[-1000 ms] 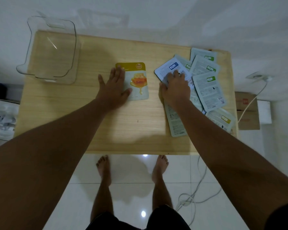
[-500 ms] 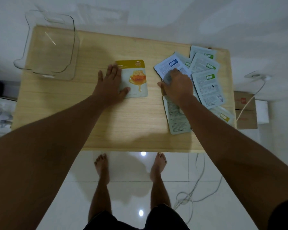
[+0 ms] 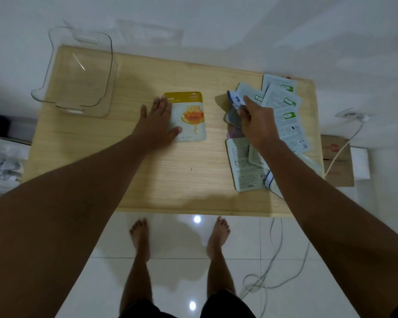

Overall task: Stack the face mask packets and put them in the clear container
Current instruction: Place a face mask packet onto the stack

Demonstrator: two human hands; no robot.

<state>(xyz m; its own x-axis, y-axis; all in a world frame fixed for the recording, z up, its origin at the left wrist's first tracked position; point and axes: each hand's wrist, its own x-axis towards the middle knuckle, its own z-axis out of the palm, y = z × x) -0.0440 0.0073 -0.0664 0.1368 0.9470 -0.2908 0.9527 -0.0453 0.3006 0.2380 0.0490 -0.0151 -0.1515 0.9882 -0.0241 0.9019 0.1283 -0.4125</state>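
Face mask packets, flat glossy foil-like rectangles in pale grey-white with small green or blue label patches (image 3: 283,111), lie fanned and overlapping on the right part of the light wooden bench (image 3: 124,175), whose grain runs in long straight lines. One separate packet, white with a mustard-yellow top band and a honeycomb picture (image 3: 191,115), lies flat near the bench's middle. The left hand (image 3: 157,125) rests palm down with fingers spread flat, covering this honey packet's left edge, thumb on its lower part. The right hand (image 3: 255,122) is closed in a pinch on a pale packet with a blue label (image 3: 236,102), which is raised off the pile and bent, its upper corner curling; the image is blurred there. At the bench's far left corner stands the clear container, a smooth transparent plastic tub with rounded corners and a cut-out handle (image 3: 106,65), well apart from all the packets, with nothing visible inside. Beneath the bench lie shiny white floor tiles (image 3: 175,267) and a looping white cable (image 3: 262,283).
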